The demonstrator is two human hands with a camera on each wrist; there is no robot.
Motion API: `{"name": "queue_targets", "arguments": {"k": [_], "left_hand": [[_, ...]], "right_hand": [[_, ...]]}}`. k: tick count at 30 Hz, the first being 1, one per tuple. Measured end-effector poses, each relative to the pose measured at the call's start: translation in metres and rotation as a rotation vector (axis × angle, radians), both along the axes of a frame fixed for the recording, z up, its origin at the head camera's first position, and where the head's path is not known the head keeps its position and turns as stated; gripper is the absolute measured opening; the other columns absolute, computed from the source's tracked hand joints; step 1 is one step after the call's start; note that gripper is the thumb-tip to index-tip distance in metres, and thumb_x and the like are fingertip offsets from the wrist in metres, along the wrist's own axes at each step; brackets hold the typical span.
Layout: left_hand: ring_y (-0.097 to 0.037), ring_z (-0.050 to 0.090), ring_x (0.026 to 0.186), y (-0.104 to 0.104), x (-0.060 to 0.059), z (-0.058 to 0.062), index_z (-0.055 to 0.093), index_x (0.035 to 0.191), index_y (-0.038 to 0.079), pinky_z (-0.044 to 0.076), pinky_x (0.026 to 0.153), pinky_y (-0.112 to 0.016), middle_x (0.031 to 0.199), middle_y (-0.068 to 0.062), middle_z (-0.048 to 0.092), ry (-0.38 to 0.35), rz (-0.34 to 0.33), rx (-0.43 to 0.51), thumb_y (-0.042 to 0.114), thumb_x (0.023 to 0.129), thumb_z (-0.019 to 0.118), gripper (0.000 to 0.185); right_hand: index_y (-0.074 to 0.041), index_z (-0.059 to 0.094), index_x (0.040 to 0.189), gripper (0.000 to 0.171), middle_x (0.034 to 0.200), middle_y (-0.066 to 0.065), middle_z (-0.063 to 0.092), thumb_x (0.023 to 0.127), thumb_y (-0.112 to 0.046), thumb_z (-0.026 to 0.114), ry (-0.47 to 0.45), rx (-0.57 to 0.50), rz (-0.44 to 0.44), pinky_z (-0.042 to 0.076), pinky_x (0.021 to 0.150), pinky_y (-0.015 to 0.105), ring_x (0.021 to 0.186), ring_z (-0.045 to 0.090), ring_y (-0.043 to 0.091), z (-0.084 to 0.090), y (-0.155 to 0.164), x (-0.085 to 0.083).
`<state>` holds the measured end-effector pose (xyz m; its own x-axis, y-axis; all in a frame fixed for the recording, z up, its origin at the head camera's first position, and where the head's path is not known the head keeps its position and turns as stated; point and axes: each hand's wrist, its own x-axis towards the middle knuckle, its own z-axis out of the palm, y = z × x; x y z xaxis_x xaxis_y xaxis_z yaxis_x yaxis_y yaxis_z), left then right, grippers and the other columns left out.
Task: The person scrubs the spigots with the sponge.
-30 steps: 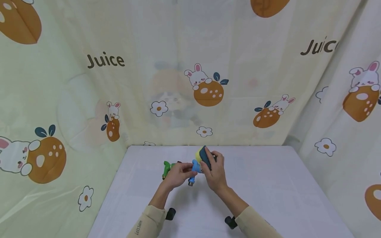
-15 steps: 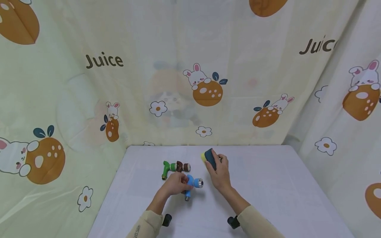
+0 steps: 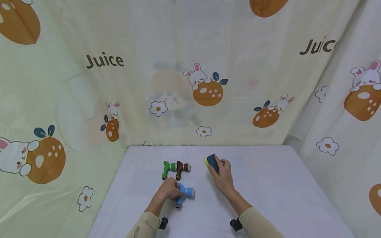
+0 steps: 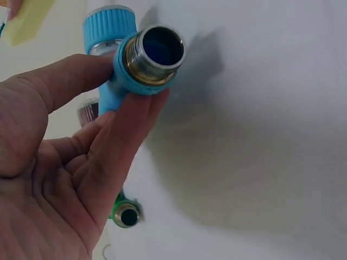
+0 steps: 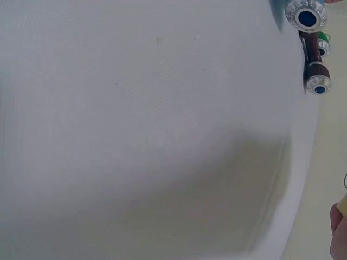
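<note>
A: Grip first. Left hand (image 3: 168, 191) has thumb and fingers curled round the blue tap fitting (image 3: 185, 193), pinching its body just behind the threaded metal mouth; the wrist view shows that clearly (image 4: 147, 57). The fitting sits lower centre of the head frame, low over the white table (image 3: 268, 185).

B: Right hand?

A: Right hand (image 3: 222, 175) wraps its fingers round the yellow-and-dark sponge (image 3: 211, 161), centre frame, down at the table. The right wrist view barely shows it.

B: How to do it well?

A: I'd judge: lower the fitting flat and let go only once it rests, keeping it apart from the green fitting (image 3: 167, 168) and brown fitting (image 3: 181, 168) just above it.

B: Change from the earlier frames?

A: A second ago both hands met mid-frame, sponge against the blue fitting. Now they're apart, with the fitting lower left and the sponge down on the right.
</note>
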<state>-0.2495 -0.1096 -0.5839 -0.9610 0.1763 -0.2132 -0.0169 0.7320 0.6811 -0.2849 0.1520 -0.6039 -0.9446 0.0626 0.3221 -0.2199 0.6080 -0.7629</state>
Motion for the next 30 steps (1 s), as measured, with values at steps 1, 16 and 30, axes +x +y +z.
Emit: {"name": "queue_targets", "arguments": {"k": [1, 16, 30], "left_hand": [[-0.010, 0.042, 0.047, -0.001, 0.000, -0.002, 0.048, 0.053, 0.017, 0.033, 0.046, -0.025, 0.050, 0.007, 0.043, -0.002, 0.009, -0.009, 0.016, 0.077, 0.090, 0.048], [-0.014, 0.045, 0.056, -0.010, -0.013, -0.009, 0.055, 0.062, 0.015, 0.035, 0.052, -0.028, 0.059, 0.004, 0.050, -0.083, 0.040, -0.125, 0.028, 0.073, 0.095, 0.043], [-0.029, 0.063, 0.096, 0.010, -0.046, 0.000, 0.061, 0.126, 0.006, 0.052, 0.078, -0.049, 0.109, -0.013, 0.066, 0.155, 0.083, -0.129, 0.035, 0.093, 0.078, 0.047]], "right_hand": [[-0.015, 0.047, 0.157, 0.063, 0.137, 0.019, 0.045, 0.102, -0.042, 0.064, -0.005, -0.004, 0.002, 0.045, 0.092, 0.047, 0.116, 0.046, 0.033, -0.001, 0.000, 0.000], [-0.017, 0.046, 0.158, 0.064, 0.140, 0.019, 0.044, 0.103, -0.045, 0.063, -0.058, -0.012, 0.006, 0.045, 0.096, 0.049, 0.121, 0.046, 0.034, -0.006, -0.002, 0.000], [-0.018, 0.045, 0.158, 0.064, 0.143, 0.018, 0.043, 0.104, -0.048, 0.060, -0.076, -0.024, 0.034, 0.046, 0.097, 0.049, 0.122, 0.047, 0.033, -0.009, -0.004, 0.004]]}}
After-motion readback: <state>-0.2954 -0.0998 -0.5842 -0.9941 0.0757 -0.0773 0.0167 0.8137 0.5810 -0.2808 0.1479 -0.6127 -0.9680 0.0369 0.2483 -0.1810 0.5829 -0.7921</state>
